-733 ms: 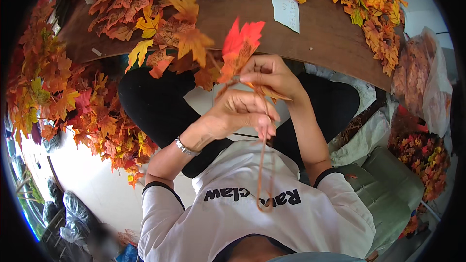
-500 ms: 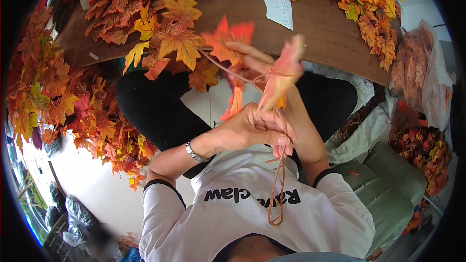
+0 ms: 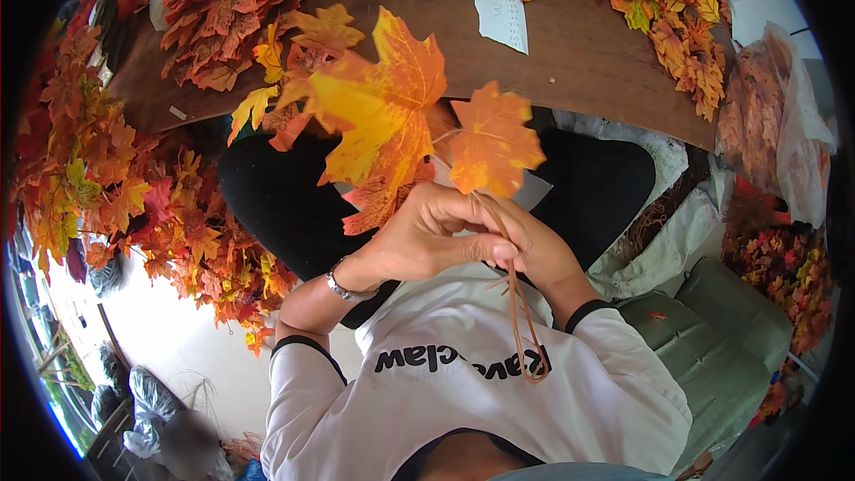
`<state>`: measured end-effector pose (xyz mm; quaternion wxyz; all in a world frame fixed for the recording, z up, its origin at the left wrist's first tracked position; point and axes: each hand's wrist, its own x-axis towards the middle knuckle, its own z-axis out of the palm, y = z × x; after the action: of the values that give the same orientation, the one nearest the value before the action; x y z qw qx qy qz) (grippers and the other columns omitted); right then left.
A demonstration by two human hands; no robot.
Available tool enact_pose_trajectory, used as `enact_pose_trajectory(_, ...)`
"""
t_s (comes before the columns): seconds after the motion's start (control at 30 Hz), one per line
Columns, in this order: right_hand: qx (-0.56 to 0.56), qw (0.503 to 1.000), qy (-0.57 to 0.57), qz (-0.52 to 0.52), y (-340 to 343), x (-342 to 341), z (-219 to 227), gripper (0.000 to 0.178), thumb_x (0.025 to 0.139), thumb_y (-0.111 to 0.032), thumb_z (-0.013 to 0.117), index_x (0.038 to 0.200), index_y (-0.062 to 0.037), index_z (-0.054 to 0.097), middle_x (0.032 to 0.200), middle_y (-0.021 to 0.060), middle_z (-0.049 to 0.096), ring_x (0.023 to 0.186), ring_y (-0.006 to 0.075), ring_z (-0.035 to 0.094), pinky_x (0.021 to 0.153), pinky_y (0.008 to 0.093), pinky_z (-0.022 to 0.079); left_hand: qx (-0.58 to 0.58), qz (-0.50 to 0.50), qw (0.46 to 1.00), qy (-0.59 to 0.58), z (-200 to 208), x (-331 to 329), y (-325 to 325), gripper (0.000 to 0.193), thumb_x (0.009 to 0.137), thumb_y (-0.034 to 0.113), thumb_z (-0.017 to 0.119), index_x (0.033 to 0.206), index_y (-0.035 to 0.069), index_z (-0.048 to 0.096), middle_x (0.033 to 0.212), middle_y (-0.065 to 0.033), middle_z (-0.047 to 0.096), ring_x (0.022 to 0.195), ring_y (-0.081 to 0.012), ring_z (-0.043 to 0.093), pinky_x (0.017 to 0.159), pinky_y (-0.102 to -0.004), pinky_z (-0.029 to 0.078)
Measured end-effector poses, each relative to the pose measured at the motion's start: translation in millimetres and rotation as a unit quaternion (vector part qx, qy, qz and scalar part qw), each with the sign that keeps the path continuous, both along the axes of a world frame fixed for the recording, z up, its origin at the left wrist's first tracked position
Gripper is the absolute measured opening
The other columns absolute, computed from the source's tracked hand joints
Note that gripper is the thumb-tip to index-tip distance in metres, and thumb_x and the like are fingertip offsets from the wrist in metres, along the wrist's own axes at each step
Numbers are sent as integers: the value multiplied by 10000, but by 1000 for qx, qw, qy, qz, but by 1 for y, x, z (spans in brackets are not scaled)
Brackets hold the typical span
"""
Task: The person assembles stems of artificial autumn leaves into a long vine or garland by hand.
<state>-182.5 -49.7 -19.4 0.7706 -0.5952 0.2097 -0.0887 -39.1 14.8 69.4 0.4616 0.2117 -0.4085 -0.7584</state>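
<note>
My left hand point(image 3: 452, 230), a metal-banded watch point(image 3: 347, 281) on its wrist, is closed in front of my chest, thumb against fingers. It pinches the thin brown stem point(image 3: 500, 218) of an artificial maple leaf garland. Below the thumb a looped brown length point(image 3: 524, 330) dangles over my white shirt. Large orange-yellow maple leaves point(image 3: 392, 107) spread above and beyond the hand toward the table, one orange leaf point(image 3: 499, 138) at the right. Behind my left hand and these leaves lies my right hand; its forearm point(image 3: 552, 258) shows, but its fingers are hidden.
Ahead stands a brown table point(image 3: 427, 0) with a pile of orange leaves point(image 3: 223, 18), yellow-green leaves point(image 3: 663, 0) and a paper slip point(image 3: 501, 22). More leaf garlands point(image 3: 116, 178) hang at the left. A plastic bag of leaves point(image 3: 775, 125) and a green cushioned seat point(image 3: 695, 356) are at the right.
The garland's leaves have swung round, now facing me broad side up in front of my hands. My right hand has drawn back behind the left. The left hand still pinches the stem.
</note>
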Motion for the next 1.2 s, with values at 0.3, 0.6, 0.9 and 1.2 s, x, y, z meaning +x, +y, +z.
enact_pose_trajectory(0.3, -123, 984, 98, 86, 4, -8, -15, 396, 864, -237, 498, 1194, -21, 454, 878, 94, 582, 754, 148, 542, 663, 257, 442, 41, -59, 997, 5, -14, -6, 12, 60, 828, -1, 555, 860, -31, 595, 825, -143, 630, 756, -175, 618, 638, -250, 492)
enact_pose_trajectory(0.6, -238, 931, 206, 185, -4, -53, -31, 381, 867, -239, 493, 1172, -12, 477, 893, 98, 593, 791, 145, 564, 682, 258, 456, 117, -88, 985, 93, -16, -11, 16, 126, 844, 96, 572, 889, -22, 574, 825, -94, 606, 740, -135, 597, 628, -237, 484)
enact_pose_trajectory(0.9, -353, 844, 316, 251, -74, 46, -57, 370, 869, -242, 489, 1151, -3, 501, 908, 102, 603, 827, 142, 586, 701, 260, 469, 134, 69, 976, 157, -32, -5, -9, 158, 823, 56, 558, 965, -4, 524, 825, -81, 560, 762, -169, 535, 684, -264, 425)
enact_pose_trajectory(1.2, -27, 952, 158, 261, -123, -31, 51, 218, 869, -117, 510, 1012, 30, 587, 935, 109, 624, 729, 153, 619, 649, 271, 530, 112, 205, 960, 153, -49, 40, -35, 185, 872, 114, 518, 1008, -8, 547, 856, -74, 567, 805, -143, 549, 706, -250, 452)
